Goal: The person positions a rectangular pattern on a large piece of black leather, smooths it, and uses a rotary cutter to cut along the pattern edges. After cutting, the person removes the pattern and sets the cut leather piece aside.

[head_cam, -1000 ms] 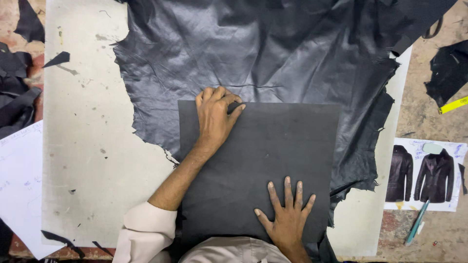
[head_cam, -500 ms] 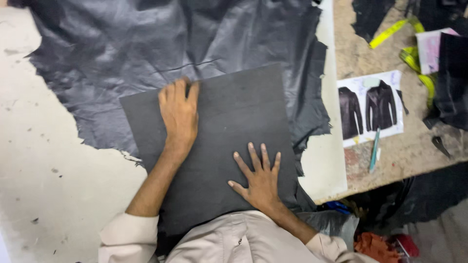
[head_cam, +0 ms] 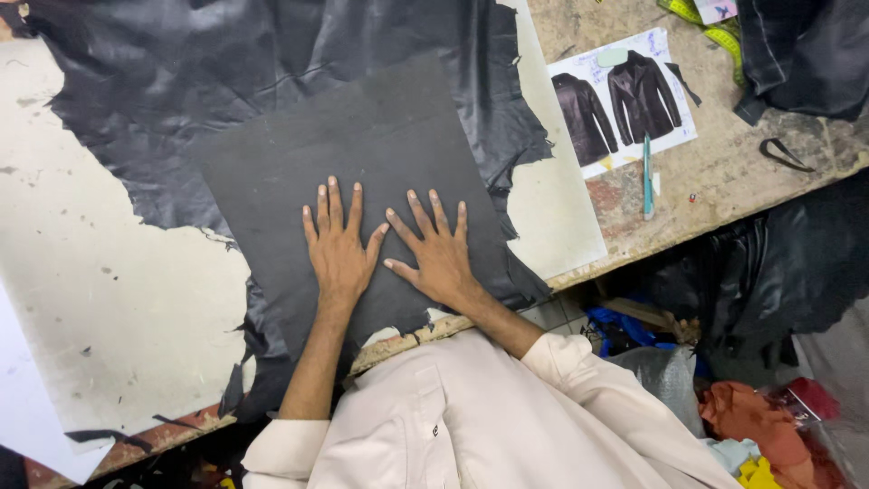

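Observation:
A flat dark grey pattern board (head_cam: 362, 145) lies on a large black leather hide (head_cam: 226, 54) spread over a pale cutting board (head_cam: 100, 299). My left hand (head_cam: 337, 244) rests flat on the near part of the pattern board, fingers spread. My right hand (head_cam: 436, 249) lies flat right beside it, fingers apart, its thumb almost touching the left hand. Neither hand holds anything.
A printed sheet with two jacket pictures (head_cam: 625, 95) lies on the worn wooden table (head_cam: 724, 181) at right, a teal pen (head_cam: 646, 177) below it. A yellow-green measuring tape (head_cam: 715, 32) and dark garment (head_cam: 806, 54) sit at the top right. Fabric scraps (head_cam: 751, 417) fill the floor.
My left hand slid back from the pattern board's far part to its near part, beside my right hand. The view swung right and tilted, so the board appears rotated.

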### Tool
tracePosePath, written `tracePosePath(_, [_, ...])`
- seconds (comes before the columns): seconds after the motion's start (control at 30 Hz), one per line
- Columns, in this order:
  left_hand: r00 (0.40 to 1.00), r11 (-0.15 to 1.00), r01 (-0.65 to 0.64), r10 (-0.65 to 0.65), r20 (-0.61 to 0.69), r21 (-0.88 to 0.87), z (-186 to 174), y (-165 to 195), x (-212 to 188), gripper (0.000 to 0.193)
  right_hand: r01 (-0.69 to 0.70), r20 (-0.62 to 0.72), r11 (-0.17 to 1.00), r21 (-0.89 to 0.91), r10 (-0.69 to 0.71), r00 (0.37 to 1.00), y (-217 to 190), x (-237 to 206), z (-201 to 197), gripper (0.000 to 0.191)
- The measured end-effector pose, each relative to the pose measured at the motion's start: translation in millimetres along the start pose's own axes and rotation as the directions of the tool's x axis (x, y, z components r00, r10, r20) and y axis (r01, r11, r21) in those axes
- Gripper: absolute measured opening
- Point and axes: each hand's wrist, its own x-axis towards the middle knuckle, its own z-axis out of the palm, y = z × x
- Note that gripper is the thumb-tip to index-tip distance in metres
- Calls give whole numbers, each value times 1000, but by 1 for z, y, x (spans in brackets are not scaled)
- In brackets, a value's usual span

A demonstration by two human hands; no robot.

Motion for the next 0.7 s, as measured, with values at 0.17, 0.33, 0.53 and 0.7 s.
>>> tracePosePath(0.17, [1000,999,-4,3,15,50,-3,11,-18,77,67,15,997,24,-67,998,8,-64,-4,66])
tracePosePath(0.33, [999,998,12,-13,32,57,-3,16,-26,79,-65,-219,998,-10,62,974,44,-151,-43,59])
tracePosePath(0.53, [998,998,-56,56,-16,16,32,66,-36,71,-143,-293,988,53,153,944,78,-185,-53,42])
tracePosePath(0.7, [994,995,-71,76,80,-63,65,130,-42,70,-230,-274,969,-86,199,941,84,-179,-40,25])
